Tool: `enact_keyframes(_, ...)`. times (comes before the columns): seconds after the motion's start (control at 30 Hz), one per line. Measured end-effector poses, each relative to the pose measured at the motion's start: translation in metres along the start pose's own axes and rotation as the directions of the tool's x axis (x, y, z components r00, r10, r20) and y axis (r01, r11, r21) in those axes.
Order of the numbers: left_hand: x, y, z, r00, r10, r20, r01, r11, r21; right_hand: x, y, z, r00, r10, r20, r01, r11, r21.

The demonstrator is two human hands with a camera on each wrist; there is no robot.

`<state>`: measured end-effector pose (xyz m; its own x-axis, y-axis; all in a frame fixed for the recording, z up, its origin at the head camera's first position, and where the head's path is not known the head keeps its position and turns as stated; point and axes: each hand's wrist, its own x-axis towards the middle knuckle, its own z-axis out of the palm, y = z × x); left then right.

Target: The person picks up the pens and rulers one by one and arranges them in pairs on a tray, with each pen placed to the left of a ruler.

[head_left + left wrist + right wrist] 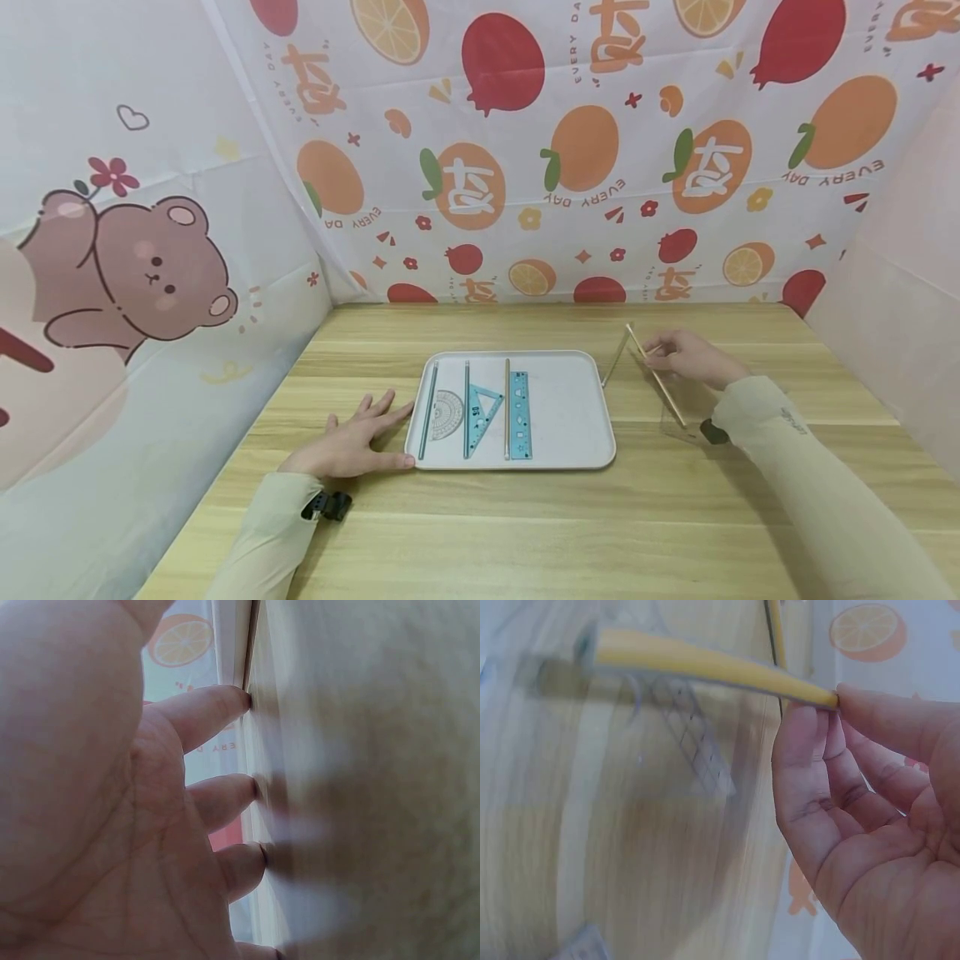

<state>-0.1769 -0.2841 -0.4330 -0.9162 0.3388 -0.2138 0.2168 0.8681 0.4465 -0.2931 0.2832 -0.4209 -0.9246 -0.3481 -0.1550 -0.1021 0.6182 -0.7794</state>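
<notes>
My right hand [686, 354] pinches a yellow pencil [658, 379] between thumb and fingers, to the right of a white tray [570, 408]. The pencil slants over the table, one end toward me. A second pencil [615, 358] lies by the tray's right edge. Under the held pencil is a clear plastic piece with a grid [694, 735], partly out of sight. My left hand [356, 442] lies on the table with fingers spread, thumb and index tips at the tray's left edge. Inside the tray, a dark pencil [428, 410] lies left of a clear protractor [447, 414].
Farther right in the tray are another dark pencil [467, 417], a blue set square [482, 412], a tan pencil [507, 417] and a blue ruler [520, 417]. A fruit-print cloth [525, 250] hangs behind the wooden table [480, 525].
</notes>
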Motion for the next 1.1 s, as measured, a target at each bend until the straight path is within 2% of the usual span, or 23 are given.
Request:
enact_keyframes(0.3, 0.002, -0.001, 0.0, 1.0, 0.002, 0.004, -0.002, 1.0, -0.006, -0.002, -0.006, 0.008, 1.0, 0.012, 0.0, -0.012, 0.989, 0.148)
enact_keyframes(0.7, 0.0, -0.001, -0.001, 1.0, 0.021, -0.005, -0.021, 1.0, 0.01, -0.009, -0.021, 0.02, 0.997, 0.06, -0.046, -0.05, 0.978, 0.202)
enact_keyframes(1.1, -0.001, -0.001, -0.002, 0.999, 0.035, -0.013, -0.035, 0.999, 0.019, -0.01, -0.035, 0.034, 0.997, 0.058, -0.058, -0.04, 0.963, 0.268)
